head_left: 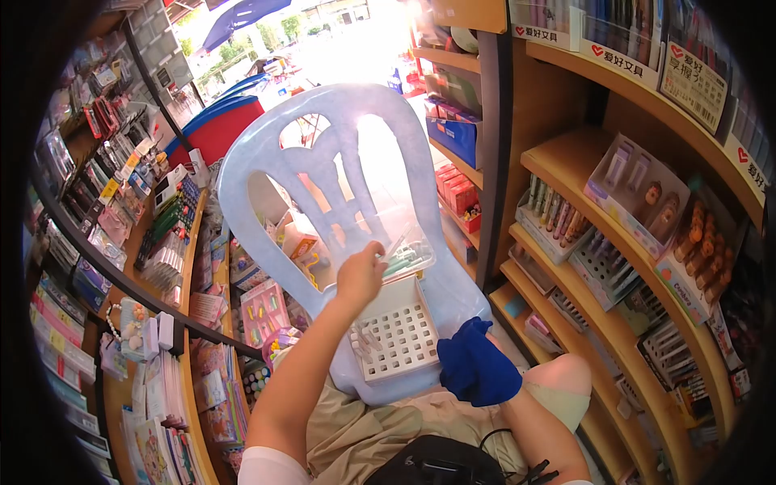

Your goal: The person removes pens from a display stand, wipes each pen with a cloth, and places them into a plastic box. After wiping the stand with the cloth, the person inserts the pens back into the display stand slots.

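Chair [467,297], pale blue, fills the middle of the frame, carrying a white basket [402,373] at lower centre and a clear container [427,259] just above. The left hand [361,273] is over the container's left side, fingers curled; whether its grip holds anything, I cannot tell. Blue cloth [478,364], lower right of centre, covers the right hand, hiding its grip.

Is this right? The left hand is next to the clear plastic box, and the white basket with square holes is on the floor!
Not quite: the white basket isn't on the floor. The head view shows it on the light-blue chair's seat. The left hand is next to the clear plastic box.
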`<state>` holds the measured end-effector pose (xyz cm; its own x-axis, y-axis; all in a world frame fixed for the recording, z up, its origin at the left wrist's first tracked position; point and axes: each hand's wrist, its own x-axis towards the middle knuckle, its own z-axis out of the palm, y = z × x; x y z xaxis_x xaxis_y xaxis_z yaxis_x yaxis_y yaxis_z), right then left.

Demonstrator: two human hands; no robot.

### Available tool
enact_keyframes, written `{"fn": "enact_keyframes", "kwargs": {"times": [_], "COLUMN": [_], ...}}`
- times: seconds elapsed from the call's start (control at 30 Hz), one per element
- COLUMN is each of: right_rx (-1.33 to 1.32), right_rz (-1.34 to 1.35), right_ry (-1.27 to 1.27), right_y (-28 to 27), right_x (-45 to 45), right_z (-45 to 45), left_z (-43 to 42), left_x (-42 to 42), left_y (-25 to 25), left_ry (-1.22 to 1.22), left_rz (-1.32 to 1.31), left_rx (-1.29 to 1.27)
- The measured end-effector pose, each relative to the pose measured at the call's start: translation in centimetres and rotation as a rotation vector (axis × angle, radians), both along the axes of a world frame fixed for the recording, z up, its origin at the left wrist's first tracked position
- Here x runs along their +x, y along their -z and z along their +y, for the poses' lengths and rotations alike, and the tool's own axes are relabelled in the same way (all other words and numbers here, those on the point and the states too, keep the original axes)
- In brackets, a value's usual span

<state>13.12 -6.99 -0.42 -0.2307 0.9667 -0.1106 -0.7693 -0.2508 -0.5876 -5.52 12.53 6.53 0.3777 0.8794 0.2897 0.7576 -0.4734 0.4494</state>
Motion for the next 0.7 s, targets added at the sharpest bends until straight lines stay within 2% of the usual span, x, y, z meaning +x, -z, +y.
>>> {"fn": "enact_keyframes", "kwargs": {"times": [0.1,0.2,0.27,0.3,0.43,0.57,0.7], "right_rx": [-0.076,-0.066,-0.066,-0.09,-0.111,-0.011,-0.106], "right_rz": [-0.019,-0.071,-0.027,-0.03,0.0,0.008,0.025], "right_ry": [0.099,0.118,0.097,0.078,0.009,-0.091,-0.308], "right_y": [0.3,0.0,-0.4,-0.6,-0.9,0.0,0.5], "right_x": [-0.2,-0.3,-0.3,-0.3,-0.5,-1.5,-2.3], "right_z": [0.1,0.1,-0.1,-0.3,-0.5,-0.3,0.0], "left_z": [3.0,4.3,3.7,2.9,-2.6,-8.3,-9.4], "left_x": [-2.3,-3.8,-3.9,-4.0,-4.5,-6.5,-6.8], "left_y": [1.6,3.8,4.4,4.3,-0.1,-0.3,0.7], "left_ry": [-0.005,0.115,0.135,0.141,0.203,0.284,0.233], "left_rz": [0.195,0.241,0.077,-0.005,0.006,0.123,0.191], "left_rx": [-0.085,-0.158,0.002,0.08,0.071,0.055,0.064]}}
